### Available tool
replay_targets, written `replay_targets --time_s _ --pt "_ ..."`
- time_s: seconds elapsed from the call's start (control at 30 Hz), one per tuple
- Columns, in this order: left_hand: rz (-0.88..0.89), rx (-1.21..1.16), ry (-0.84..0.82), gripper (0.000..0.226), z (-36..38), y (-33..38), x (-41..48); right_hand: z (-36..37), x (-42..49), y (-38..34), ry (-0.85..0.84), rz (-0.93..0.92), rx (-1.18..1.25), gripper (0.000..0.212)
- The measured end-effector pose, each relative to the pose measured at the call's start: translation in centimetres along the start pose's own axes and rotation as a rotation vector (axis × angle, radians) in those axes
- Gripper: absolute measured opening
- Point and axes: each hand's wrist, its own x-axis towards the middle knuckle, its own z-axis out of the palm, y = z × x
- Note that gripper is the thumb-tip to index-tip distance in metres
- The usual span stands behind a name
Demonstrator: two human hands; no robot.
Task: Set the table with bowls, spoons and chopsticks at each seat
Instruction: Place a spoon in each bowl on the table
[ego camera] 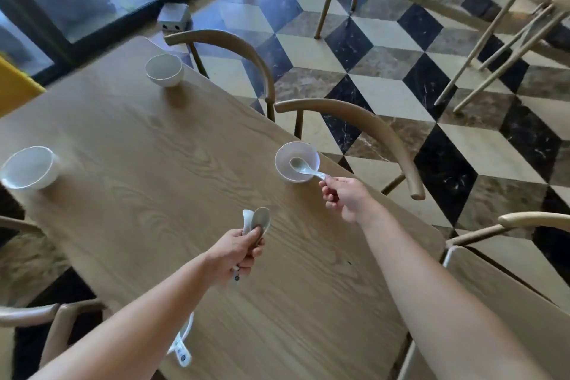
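Left hand [243, 251] sits nearest, over the middle of the table [154, 139], fingers curled round the handles of the spare spoons [260, 219]. Their scoops stick up above my thumb. I keep them bunched there, I'd say, so the other hand is free to deal them out one at a time. The forearm reaches in from the near edge, wrist about level. Under it, at that edge, what looks like a near spoon [182, 348] peeks out; I cannot tell what it rests on.

Further out, my right hand [342, 197] pinches the handle end of one spoon [303, 167] between thumb and curled fingers. The arm is stretched well forward and to the right, knuckles up. The spoon's scoop is already inside the bowl [282, 157] and its handle crosses the rim towards me. Whether it touches the bottom I cannot tell. I hold it by the tip so my fingers clear the rim as it goes down. That bowl stands near the right edge, in front of a chair [354, 114], so this seat is getting its spoon now.

Beyond, the left bowl [46, 176] stands at the opposite edge and the far bowl [166, 79] at the far right corner. I see no spoon in either, so the spares are probably meant for them. No chopsticks show anywhere, so I judge that part not yet begun.
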Motion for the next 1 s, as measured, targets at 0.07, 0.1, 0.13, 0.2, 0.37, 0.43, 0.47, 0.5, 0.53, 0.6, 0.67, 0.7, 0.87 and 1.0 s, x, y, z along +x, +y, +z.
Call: replay_targets --time_s 0.07,0.1,0.13,0.2,0.37,0.43,0.47,0.5,0.53,0.6,0.67,0.7,0.87,1.0 --pt "-0.013 -0.003 -0.002 0.030 -0.2 -0.2 0.5 -0.2 1.2 -0.1 -0.020 0.021 0.007 0.023" --pt "-0.025 -0.001 0.000 0.030 -0.3 -0.4 0.7 -0.2 1.7 -0.1 -0.027 0.028 0.006 0.023" --pt "-0.037 0.001 0.003 0.030 -0.5 -0.5 0.9 -0.2 2.2 -0.1 -0.032 0.035 0.001 0.023" --pt "-0.052 -0.003 0.005 0.031 -0.8 -0.9 1.4 -0.1 3.1 0.1 -0.043 0.048 -0.006 0.022" --pt "-0.063 -0.024 0.023 0.029 -1.2 -1.4 2.0 -0.1 4.8 0.3 -0.058 0.059 -0.040 0.023" --pt "-0.067 -0.032 0.029 0.029 -1.3 -1.4 2.1 -0.2 5.3 0.2 -0.056 0.059 -0.063 0.023" --pt "-0.069 -0.034 0.030 0.029 -1.3 -1.4 2.1 -0.3 5.5 0.2 -0.052 0.060 -0.074 0.023" --pt "-0.071 -0.035 0.031 0.029 -1.3 -1.4 2.1 -0.4 5.8 0.2 -0.045 0.062 -0.081 0.022" --pt "-0.071 -0.033 0.034 0.029 -1.3 -1.4 2.1 -0.4 5.9 0.3 -0.035 0.063 -0.078 0.021" --pt "-0.070 -0.029 0.040 0.029 -1.2 -1.5 1.9 -0.5 6.2 0.4 -0.009 0.068 -0.054 0.018" --pt "-0.073 -0.033 0.044 0.029 -1.2 -1.7 1.7 -0.4 6.4 0.5 0.024 0.070 -0.018 0.015" --pt "-0.075 -0.033 0.045 0.029 -1.3 -1.8 1.6 -0.3 6.4 0.6 0.041 0.067 0.001 0.014" --pt "-0.081 -0.025 0.052 0.029 -1.6 -2.3 0.5 0.1 5.9 1.0 0.070 0.049 0.035 0.008" --pt "-0.081 -0.035 0.049 0.030 -1.9 -2.6 -0.7 0.0 4.6 1.4 0.118 0.037 0.029 0.010"
